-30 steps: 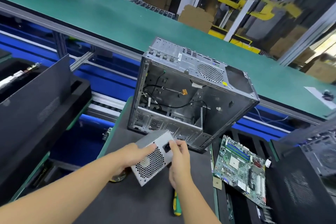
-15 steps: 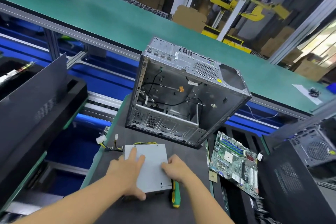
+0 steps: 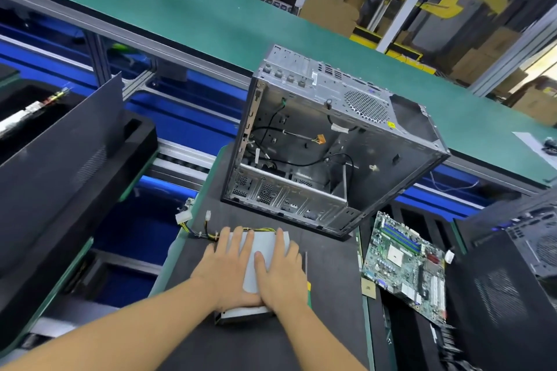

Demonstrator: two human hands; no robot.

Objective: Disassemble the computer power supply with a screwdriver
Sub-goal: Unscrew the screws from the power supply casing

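The grey metal power supply [image 3: 261, 245] lies flat on the dark work mat [image 3: 328, 274], its yellow and black cable bundle [image 3: 197, 227] trailing off to the left. My left hand [image 3: 230, 262] rests flat on its top with straight fingers. My right hand [image 3: 281, 268] lies flat beside it on the right half of the box. The green-handled screwdriver [image 3: 306, 272] lies on the mat along the box's right side, mostly hidden under my right hand.
An emptied computer case [image 3: 328, 141] stands open just beyond the power supply. A green motherboard [image 3: 405, 262] leans in a slot at the right. Black panels [image 3: 60, 159] stand at the left, another case [image 3: 530, 238] at the far right. A green conveyor [image 3: 211, 18] runs behind.
The power supply was held up tilted with its vent facing me, then laid flat on the mat. Both hands have spread flat over its top, the right covering the screwdriver handle.
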